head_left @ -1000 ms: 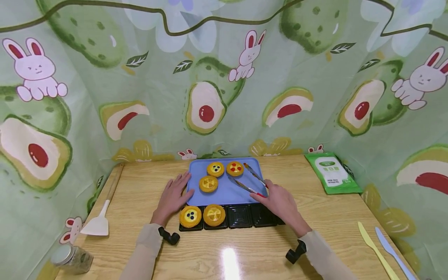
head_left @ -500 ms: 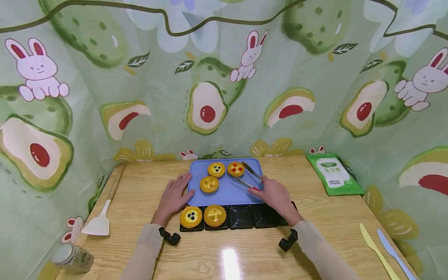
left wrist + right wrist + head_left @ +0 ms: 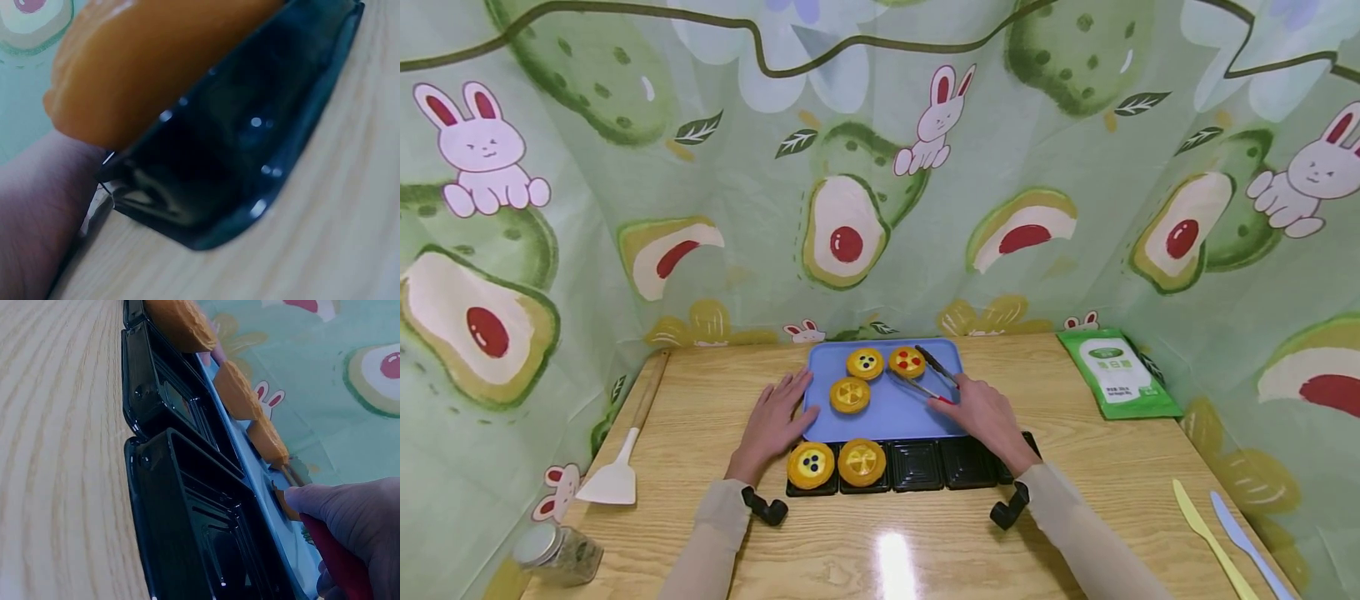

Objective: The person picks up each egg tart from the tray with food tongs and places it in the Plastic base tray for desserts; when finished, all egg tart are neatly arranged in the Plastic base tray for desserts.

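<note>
My right hand [image 3: 987,417] grips red-handled tongs [image 3: 936,367] over the right part of a blue tray [image 3: 917,421]. The spread tong tips lie on either side of a tart with red toppings [image 3: 907,362]; I cannot tell if they touch it. Also on the tray are a blueberry-topped tart [image 3: 865,364] and a tart with yellow wedge toppings [image 3: 850,395]. My left hand [image 3: 772,421] rests at the tray's left edge, fingers extended. In the right wrist view, the right thumb presses the red handle [image 3: 334,556]. The left wrist view shows only part of that hand.
A row of black compartments [image 3: 917,464] stands before the tray; its two leftmost hold a blueberry tart [image 3: 811,465] and a wedge-topped tart [image 3: 862,462]. A spatula [image 3: 617,475] and jar [image 3: 559,553] lie left. A green packet [image 3: 1118,375] and two plastic knives [image 3: 1213,537] lie right.
My right hand has moved left and slightly forward, bringing the tong tips from the right of the red-topped tart to either side of it. The left hand has stayed in place.
</note>
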Motion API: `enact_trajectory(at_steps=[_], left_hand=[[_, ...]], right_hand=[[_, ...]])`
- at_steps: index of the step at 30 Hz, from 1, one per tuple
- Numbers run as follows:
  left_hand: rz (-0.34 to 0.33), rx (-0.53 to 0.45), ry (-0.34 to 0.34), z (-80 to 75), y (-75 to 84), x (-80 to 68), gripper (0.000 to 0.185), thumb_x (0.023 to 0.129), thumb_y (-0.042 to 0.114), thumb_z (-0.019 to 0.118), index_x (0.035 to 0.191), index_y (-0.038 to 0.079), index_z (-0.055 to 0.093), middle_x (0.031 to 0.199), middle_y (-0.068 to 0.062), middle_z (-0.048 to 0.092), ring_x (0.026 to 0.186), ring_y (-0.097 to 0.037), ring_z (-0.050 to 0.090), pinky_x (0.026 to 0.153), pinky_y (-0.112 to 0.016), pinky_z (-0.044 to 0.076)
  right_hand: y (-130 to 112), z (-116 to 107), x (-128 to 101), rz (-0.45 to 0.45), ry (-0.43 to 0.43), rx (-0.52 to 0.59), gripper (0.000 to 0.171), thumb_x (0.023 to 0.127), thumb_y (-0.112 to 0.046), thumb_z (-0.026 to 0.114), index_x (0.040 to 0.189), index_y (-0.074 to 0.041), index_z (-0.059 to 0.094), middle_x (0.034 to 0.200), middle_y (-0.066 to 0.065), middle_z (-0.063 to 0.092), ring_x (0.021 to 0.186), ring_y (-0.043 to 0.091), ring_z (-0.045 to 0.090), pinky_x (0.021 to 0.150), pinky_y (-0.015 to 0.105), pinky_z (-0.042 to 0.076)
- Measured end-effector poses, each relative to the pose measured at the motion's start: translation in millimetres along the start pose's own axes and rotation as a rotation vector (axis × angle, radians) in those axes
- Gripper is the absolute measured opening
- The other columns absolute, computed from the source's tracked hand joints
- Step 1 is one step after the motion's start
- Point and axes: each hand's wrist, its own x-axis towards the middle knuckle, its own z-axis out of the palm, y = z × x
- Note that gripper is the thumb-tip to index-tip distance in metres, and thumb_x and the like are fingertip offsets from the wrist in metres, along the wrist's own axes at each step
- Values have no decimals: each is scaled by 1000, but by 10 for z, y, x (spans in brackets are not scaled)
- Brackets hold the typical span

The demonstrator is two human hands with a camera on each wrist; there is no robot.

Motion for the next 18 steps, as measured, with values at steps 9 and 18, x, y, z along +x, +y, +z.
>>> enact_trajectory(at_steps=[9,18], left_hand=[[-1,-1,4,4,-6,7,74,106,58,47,167,20,29,172,3,26,159,-31,23,127,-59,14],[-3,-6,9,-4,7,8,73,105,57,48,167,21,30,171,2,28,159,-30,23,126,-59,15]], right_hand=[[-10,-4,27,-8,-4,-24,58,90,-64,72,99,-7,61,66,0,42,54,18,48,47,30,30],[-28,17,18,-23,1,-24,58,90,-64,73,98,-7,63,65,0,45,52,17,49,44,30,30]])
